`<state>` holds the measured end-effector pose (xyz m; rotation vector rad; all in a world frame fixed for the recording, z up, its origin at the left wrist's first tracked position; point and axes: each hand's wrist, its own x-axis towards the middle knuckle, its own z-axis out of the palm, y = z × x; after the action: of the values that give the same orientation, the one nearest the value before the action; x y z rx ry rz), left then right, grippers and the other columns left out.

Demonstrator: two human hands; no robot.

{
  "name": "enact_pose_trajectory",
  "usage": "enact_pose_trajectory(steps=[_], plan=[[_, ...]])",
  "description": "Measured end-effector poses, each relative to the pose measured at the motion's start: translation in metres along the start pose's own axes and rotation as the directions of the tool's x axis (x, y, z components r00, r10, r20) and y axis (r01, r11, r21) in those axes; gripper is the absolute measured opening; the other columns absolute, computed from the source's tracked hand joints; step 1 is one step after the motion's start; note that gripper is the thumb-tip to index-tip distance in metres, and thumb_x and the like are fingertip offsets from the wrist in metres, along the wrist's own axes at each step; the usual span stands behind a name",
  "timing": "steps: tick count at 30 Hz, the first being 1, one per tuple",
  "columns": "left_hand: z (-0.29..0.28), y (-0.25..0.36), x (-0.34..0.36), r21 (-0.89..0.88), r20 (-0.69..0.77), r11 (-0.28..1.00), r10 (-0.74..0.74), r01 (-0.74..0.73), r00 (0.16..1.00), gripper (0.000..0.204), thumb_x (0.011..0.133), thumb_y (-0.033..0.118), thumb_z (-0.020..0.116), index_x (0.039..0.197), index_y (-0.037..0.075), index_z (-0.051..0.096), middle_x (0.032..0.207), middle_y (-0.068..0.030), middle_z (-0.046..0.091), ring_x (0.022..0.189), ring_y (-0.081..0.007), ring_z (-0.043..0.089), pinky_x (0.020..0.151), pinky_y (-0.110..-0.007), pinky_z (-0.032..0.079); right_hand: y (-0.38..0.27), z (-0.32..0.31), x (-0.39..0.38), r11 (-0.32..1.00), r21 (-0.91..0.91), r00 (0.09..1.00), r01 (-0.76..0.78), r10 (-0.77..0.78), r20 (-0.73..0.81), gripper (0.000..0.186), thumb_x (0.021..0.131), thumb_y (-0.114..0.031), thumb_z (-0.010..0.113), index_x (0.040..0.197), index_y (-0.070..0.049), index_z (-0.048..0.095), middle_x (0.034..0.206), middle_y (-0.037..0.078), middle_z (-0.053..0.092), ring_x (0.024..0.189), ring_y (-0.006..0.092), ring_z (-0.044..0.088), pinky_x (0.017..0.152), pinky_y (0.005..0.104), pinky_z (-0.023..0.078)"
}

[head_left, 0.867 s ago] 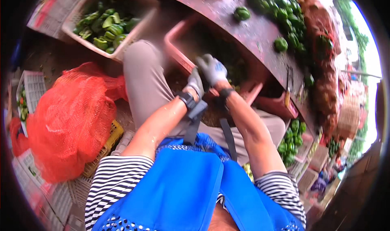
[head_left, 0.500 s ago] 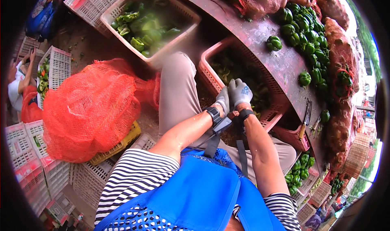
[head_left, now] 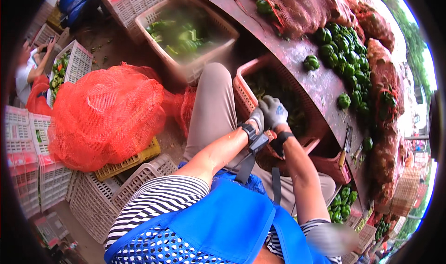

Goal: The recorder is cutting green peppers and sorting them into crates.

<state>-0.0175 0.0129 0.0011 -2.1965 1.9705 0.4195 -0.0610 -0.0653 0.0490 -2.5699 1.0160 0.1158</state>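
Both gloved hands meet above the near rim of a pink plastic crate point(head_left: 242, 93) that sits against the person's knee. The right hand point(head_left: 275, 112) lies over the left hand point(head_left: 257, 120), fingers curled and pressed close; whether anything is clamped between them cannot be told. The crate holds dark green produce, blurred, and its far wall tucks under the edge of a long brown table point(head_left: 302, 59).

On that table green peppers point(head_left: 346, 62) lie loose in a band, hemmed by reddish mesh sacks point(head_left: 302, 8) along the far side. A single pepper point(head_left: 311, 62) sits apart, just past the crate.

To the person's left a bulging orange net bag point(head_left: 104, 115) rests on a yellow crate point(head_left: 127, 161), near the left leg, leaving only a narrow strip of floor between. Beyond the knee stands a pale crate of green vegetables point(head_left: 186, 31). White empty crates point(head_left: 28, 161) stack at the left edge, where another person point(head_left: 30, 71) crouches by a white basket point(head_left: 69, 66).
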Motion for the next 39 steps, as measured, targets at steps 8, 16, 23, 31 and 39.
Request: enact_pose_trajectory(steps=[8, 16, 23, 31, 39], plan=[[0.006, -0.012, 0.013, 0.824, 0.25, 0.523, 0.013, -0.22, 0.968, 0.041, 0.109, 0.042, 0.038, 0.142, 0.031, 0.059, 0.144, 0.0016, 0.059, 0.141, -0.0218, 0.044, 0.119, -0.047, 0.029, -0.032, -0.007, 0.023, 0.961, -0.271, 0.988, -0.062, 0.097, 0.12, 0.048, 0.105, -0.046, 0.039, 0.116, -0.015, 0.074, 0.116, 0.022, 0.073, 0.106, 0.0422, 0.071, 0.092, 0.0535, 0.055], [0.029, -0.014, 0.011, 0.029, 0.358, -1.0, 0.011, 0.001, 0.934, 0.054, 0.102, 0.065, 0.04, 0.126, 0.025, 0.068, 0.123, -0.0023, 0.07, 0.112, -0.0248, 0.063, 0.095, -0.048, 0.05, -0.003, -0.006, 0.05, 0.967, 0.08, 0.934, -0.242, 0.21, 0.29, 0.066, 0.103, -0.062, 0.041, 0.132, -0.009, 0.069, 0.128, 0.021, 0.071, 0.124, 0.0395, 0.065, 0.105, 0.0476, 0.049], [0.028, -0.025, -0.006, -0.115, 0.295, -0.965, 0.195, 0.237, 0.935, 0.061, 0.091, 0.077, 0.059, 0.115, 0.022, 0.069, 0.103, -0.0023, 0.075, 0.092, -0.0218, 0.07, 0.083, -0.045, 0.058, 0.033, -0.023, 0.011, 0.736, 0.672, 0.932, -0.082, -0.182, 0.314, 0.06, 0.092, -0.039, 0.081, 0.142, -0.012, 0.06, 0.116, 0.008, 0.071, 0.107, 0.0175, 0.066, 0.095, 0.0333, 0.055], [-0.05, -0.018, -0.035, -0.337, 0.046, -0.925, 0.168, 0.173, 0.985, 0.044, 0.1, 0.054, 0.061, 0.124, 0.018, 0.067, 0.109, -0.0036, 0.074, 0.095, -0.021, 0.072, 0.084, -0.042, 0.062, 0.013, -0.08, -0.043, 0.65, 0.751, 0.981, 0.118, 0.042, -0.19, 0.047, 0.086, -0.025, 0.085, 0.126, -0.008, 0.068, 0.11, 0.008, 0.073, 0.102, 0.0163, 0.07, 0.093, 0.0329, 0.057], [-0.07, -0.016, -0.041, -0.623, -0.068, -0.777, -0.061, -0.09, 0.996, 0.042, 0.098, 0.029, 0.062, 0.136, 0.011, 0.056, 0.116, -0.0065, 0.069, 0.097, -0.0196, 0.073, 0.081, -0.036, 0.065, 0.013, -0.09, -0.037, 0.528, 0.842, 0.956, 0.105, 0.179, -0.231, 0.042, 0.085, -0.014, 0.084, 0.123, -0.008, 0.068, 0.107, 0.004, 0.073, 0.097, 0.013, 0.068, 0.089, 0.0302, 0.057]])
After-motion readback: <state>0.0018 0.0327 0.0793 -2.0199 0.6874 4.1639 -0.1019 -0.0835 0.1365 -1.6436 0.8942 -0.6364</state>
